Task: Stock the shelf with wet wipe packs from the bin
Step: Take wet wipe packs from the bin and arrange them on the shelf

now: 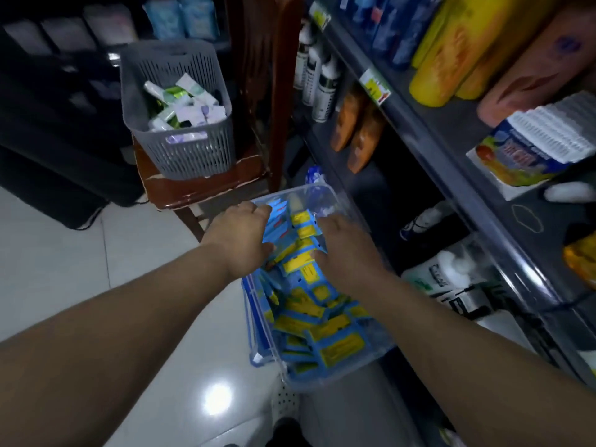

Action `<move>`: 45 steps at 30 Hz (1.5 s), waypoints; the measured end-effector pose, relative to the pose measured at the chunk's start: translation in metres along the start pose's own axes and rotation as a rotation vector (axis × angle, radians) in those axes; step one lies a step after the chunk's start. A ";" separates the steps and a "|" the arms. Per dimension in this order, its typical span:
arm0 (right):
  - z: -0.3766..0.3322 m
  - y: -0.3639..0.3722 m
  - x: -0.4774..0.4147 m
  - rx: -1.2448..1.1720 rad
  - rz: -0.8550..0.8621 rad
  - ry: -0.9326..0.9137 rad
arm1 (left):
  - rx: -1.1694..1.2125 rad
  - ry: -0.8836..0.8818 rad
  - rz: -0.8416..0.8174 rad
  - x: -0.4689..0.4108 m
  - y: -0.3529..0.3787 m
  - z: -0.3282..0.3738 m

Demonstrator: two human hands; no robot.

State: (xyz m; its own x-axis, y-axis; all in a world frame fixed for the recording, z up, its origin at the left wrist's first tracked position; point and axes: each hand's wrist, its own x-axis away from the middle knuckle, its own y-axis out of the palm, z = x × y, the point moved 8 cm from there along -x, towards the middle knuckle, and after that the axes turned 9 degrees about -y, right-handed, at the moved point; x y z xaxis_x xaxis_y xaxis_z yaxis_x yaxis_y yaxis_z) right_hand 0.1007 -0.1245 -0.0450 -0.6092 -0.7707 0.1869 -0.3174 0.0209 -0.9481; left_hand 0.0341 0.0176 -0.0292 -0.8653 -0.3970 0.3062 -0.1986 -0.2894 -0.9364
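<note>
**Clear bin of wet wipe packs, both hands at its far end**

**Bin.** Clear bin [350, 366] of transparent plastic with a blue trim along its left rim. It stands at 5 o'clock from the brown chair [200, 187], with the shelf [419, 130] at its 3 o'clock.

**Contents.** Wet wipe packs [338, 345]: flat blue sachets with yellow labels, heaped loose and overlapping from the near wall to the far wall. All the packs in view lie in the bin.

**Left hand** [240, 233]. Back uppermost, at the bin's 10 o'clock corner. The fingers are held together and bent down over the blue packs by the left rim, with their tips hidden among the packs. The thumb lies against a pack at the hand's 4 o'clock.

**Right hand** [346, 250]. Back uppermost, at 3 o'clock from the left hand. The fingers are bent down into the heap near the far wall, tips hidden. The thumb touches a yellow-labelled pack.

**Between the hands.** A small cluster of packs sits in the gap, touching both thumbs. Whether either hand actually grips a pack cannot be told.

**Basket.** Grey slotted basket [180, 150] on the chair seat, at 11 o'clock from the bin. It holds a jumble of white, green and lilac tubes and boxes.

**Shelf stock.** White bottles [322, 88] stand at the far end, with orange bottles [354, 137] at their 5 o'clock. Yellow bottles [451, 59] lie on a higher tier, and a printed box [529, 150] sits at their 5 o'clock.
</note>
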 end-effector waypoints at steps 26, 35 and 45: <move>0.055 0.183 -0.131 -0.259 0.003 -0.115 | 0.115 -0.189 -0.220 -0.133 0.172 -0.033; 0.068 0.188 -0.109 -0.166 0.018 -0.121 | 0.019 -0.175 -0.154 -0.141 0.185 -0.028; 0.097 0.160 -0.055 -0.326 0.129 0.019 | 0.102 -0.139 -0.135 -0.122 0.172 -0.015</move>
State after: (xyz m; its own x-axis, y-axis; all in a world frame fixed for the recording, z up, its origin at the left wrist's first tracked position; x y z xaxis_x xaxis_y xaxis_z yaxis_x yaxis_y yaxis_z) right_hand 0.1542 -0.1413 -0.2315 -0.6720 -0.7364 0.0782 -0.4502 0.3223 -0.8328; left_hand 0.0988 0.0291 -0.2307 -0.7609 -0.4627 0.4549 -0.2548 -0.4318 -0.8652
